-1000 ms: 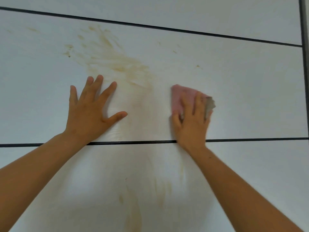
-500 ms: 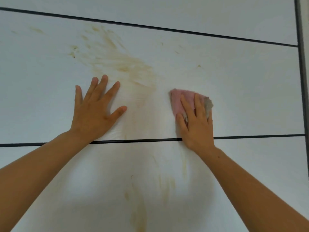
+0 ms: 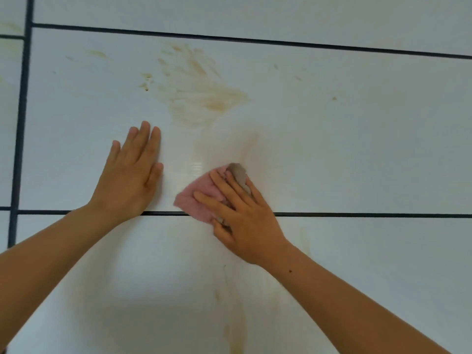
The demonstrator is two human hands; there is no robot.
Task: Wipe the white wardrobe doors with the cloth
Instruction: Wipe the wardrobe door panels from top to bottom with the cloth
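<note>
White wardrobe door panels (image 3: pixel 357 149) fill the view, split by thin dark gaps. A brown smeared stain (image 3: pixel 204 95) sits on the middle panel, above and between my hands. My right hand (image 3: pixel 242 215) presses a pink cloth (image 3: pixel 196 198) with a grey corner flat against the door, fingers spread and straight, across the lower dark gap. My left hand (image 3: pixel 132 175) rests flat on the same panel to the left, fingers together and straight, holding nothing.
Fainter brown streaks (image 3: pixel 235 325) run down the lower panel between my forearms. A small brown speck (image 3: pixel 334 98) marks the panel at right. A vertical dark gap (image 3: pixel 21 123) divides the doors at the far left.
My right hand has slid the cloth left and downward onto the lower gap. My left hand's fingers have closed together. The view has shifted, bringing the left vertical gap into sight.
</note>
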